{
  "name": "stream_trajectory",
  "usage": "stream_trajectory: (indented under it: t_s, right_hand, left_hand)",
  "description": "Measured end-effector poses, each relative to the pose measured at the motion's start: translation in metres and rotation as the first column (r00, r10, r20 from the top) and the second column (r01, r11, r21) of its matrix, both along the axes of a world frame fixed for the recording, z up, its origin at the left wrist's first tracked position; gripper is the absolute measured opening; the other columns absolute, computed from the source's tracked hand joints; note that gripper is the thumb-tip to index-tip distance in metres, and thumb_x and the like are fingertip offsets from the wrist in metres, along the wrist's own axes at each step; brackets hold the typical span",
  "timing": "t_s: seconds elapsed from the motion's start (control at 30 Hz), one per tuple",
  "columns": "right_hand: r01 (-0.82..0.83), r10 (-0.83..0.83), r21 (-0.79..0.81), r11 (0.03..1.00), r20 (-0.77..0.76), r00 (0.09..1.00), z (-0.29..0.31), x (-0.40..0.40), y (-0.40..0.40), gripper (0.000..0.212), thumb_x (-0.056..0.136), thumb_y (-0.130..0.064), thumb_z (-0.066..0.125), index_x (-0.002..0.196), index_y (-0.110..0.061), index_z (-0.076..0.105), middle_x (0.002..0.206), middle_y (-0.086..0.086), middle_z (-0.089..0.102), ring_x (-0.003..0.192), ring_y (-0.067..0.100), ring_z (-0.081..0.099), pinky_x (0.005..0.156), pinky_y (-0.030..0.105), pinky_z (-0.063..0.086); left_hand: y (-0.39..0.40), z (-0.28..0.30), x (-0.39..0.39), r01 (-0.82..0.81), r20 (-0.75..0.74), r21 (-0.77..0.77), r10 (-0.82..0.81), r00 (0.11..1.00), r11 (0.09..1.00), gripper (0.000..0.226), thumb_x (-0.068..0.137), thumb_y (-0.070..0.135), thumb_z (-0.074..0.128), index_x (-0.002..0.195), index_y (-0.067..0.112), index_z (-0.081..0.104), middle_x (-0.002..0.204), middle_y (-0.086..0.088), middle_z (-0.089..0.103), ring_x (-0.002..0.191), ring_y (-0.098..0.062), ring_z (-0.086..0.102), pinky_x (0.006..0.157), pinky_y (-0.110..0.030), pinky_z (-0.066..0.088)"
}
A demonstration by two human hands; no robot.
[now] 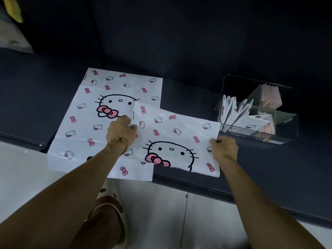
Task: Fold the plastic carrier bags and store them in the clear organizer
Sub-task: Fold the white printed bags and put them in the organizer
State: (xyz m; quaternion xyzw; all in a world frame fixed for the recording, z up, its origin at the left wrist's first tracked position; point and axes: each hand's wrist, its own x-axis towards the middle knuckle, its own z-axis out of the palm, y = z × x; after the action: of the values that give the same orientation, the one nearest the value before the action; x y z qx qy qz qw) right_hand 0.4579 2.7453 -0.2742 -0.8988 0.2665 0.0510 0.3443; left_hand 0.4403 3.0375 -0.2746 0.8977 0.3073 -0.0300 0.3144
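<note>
— What's on the couch?
— My dark couch seat (pixel 188 90) carries two white printed bags: one (pixel 100 123) flat at left, another (pixel 179 141) overlapping its right edge. The clear organizer (pixel 258 135) sits at right.

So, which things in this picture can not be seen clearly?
- Lower bag, head view: partly covered by the upper bag and the left hand.
- Fingertips of the right hand: curled round the upper bag's edge, hidden.
- Organizer: folded bags inside overlap, so their number is unclear; its front label is too small to read.
- Yellow thing, top left: blurred and cut off by the edge.
</note>
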Motion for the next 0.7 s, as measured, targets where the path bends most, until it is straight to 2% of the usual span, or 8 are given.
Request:
stream_trajectory:
  t_s: [0.07, 0.17, 0.27, 0.37, 0.43, 0.53, 0.6, 0.7]
  right_hand:
    - [-0.041, 0.04, -0.028, 0.999, -0.03, 0.999, 0.001, 0.005, -0.001, 0.019, 0.088, -0.026, 0.059, 0.081, -0.009, 0.066, 0.078, 0.006, 0.066, 0.073, 0.022, 0.06, 0.064, 0.028, 0.046]
    - [-0.113, 0.106, -0.103, 0.988, -0.074, 0.992, 0.001, 0.009, -0.001, 0.019, 0.09, -0.032, 0.058, 0.086, -0.014, 0.062, 0.086, 0.006, 0.065, 0.083, 0.025, 0.06, 0.065, 0.028, 0.042]
    - [-0.136, 0.123, -0.129, 0.982, -0.102, 0.987, -0.001, 0.011, -0.002, 0.022, 0.091, -0.035, 0.057, 0.09, -0.013, 0.06, 0.091, 0.009, 0.065, 0.085, 0.026, 0.059, 0.066, 0.029, 0.042]
    - [-0.116, 0.1, -0.147, 0.982, -0.114, 0.988, 0.006, 0.007, 0.001, 0.024, 0.089, -0.037, 0.059, 0.096, -0.014, 0.059, 0.097, 0.01, 0.065, 0.089, 0.029, 0.06, 0.069, 0.032, 0.047]
    - [-0.15, 0.168, -0.344, 0.927, 0.023, 0.985, 0.01, -0.001, 0.009, 0.024, 0.086, -0.03, 0.063, 0.101, -0.011, 0.058, 0.1, 0.012, 0.064, 0.095, 0.033, 0.058, 0.071, 0.037, 0.048]
    - [-0.279, 0.498, -0.516, 0.81, 0.355, 0.791, 0.008, -0.013, 0.051, 0.027, 0.081, -0.018, 0.069, 0.104, -0.004, 0.064, 0.109, 0.015, 0.062, 0.105, 0.036, 0.056, 0.084, 0.043, 0.051]
    - [-0.502, 0.649, -0.436, 0.747, 0.313, 0.693, 0.0, -0.008, 0.091, 0.037, 0.088, -0.022, 0.061, 0.119, -0.003, 0.06, 0.132, 0.016, 0.054, 0.125, 0.034, 0.047, 0.103, 0.044, 0.042]
    - [-0.704, 0.742, -0.261, 0.66, 0.081, 0.666, -0.02, 0.006, 0.126, 0.051, 0.099, -0.035, 0.038, 0.146, -0.014, 0.033, 0.159, 0.007, 0.017, 0.147, 0.026, 0.01, 0.118, 0.042, 0.014]
  left_hand:
    - [-0.003, 0.002, -0.005, 0.08, 0.054, 0.231, -0.095, 0.994, 0.97, 0.04, 0.084, 0.027, 0.062, 0.119, 0.014, 0.048, 0.109, -0.011, 0.059, 0.098, -0.034, 0.057, 0.069, -0.038, 0.045]
    - [-0.012, -0.005, -0.007, 0.362, 0.167, 0.587, -0.546, 0.821, 0.724, 0.047, 0.081, 0.021, 0.063, 0.125, 0.01, 0.051, 0.123, -0.014, 0.054, 0.114, -0.033, 0.048, 0.085, -0.045, 0.046]
    - [-0.02, -0.018, 0.0, 0.662, -0.015, 0.578, -0.805, 0.593, 0.477, 0.049, 0.094, 0.031, 0.045, 0.14, 0.017, 0.04, 0.15, -0.004, 0.036, 0.14, -0.027, 0.025, 0.113, -0.044, 0.023]
    - [-0.014, -0.032, 0.007, 0.768, -0.148, 0.451, -0.811, 0.566, 0.454, 0.063, 0.095, 0.054, 0.022, 0.151, 0.025, 0.012, 0.159, 0.004, 0.007, 0.146, -0.019, -0.001, 0.118, -0.038, 0.0]
    - [-0.009, -0.036, 0.012, 0.775, -0.186, 0.44, -0.798, 0.573, 0.454, 0.074, 0.088, 0.067, 0.011, 0.151, 0.029, 0.003, 0.159, 0.004, -0.002, 0.146, -0.02, -0.007, 0.117, -0.038, -0.005]
    - [-0.006, -0.037, 0.019, 0.775, -0.237, 0.434, -0.771, 0.591, 0.46, 0.088, 0.074, 0.081, -0.002, 0.149, 0.035, -0.007, 0.159, 0.004, -0.009, 0.145, -0.021, -0.015, 0.115, -0.039, -0.01]
    - [-0.006, -0.037, 0.021, 0.775, -0.25, 0.421, -0.761, 0.599, 0.471, 0.095, 0.067, 0.086, -0.004, 0.148, 0.037, -0.009, 0.158, 0.004, -0.012, 0.145, -0.022, -0.016, 0.115, -0.04, -0.011]
    - [-0.006, -0.039, 0.022, 0.759, -0.244, 0.441, -0.749, 0.616, 0.48, 0.096, 0.066, 0.086, -0.003, 0.148, 0.038, -0.007, 0.159, 0.0, -0.009, 0.145, -0.025, -0.015, 0.118, -0.042, -0.007]
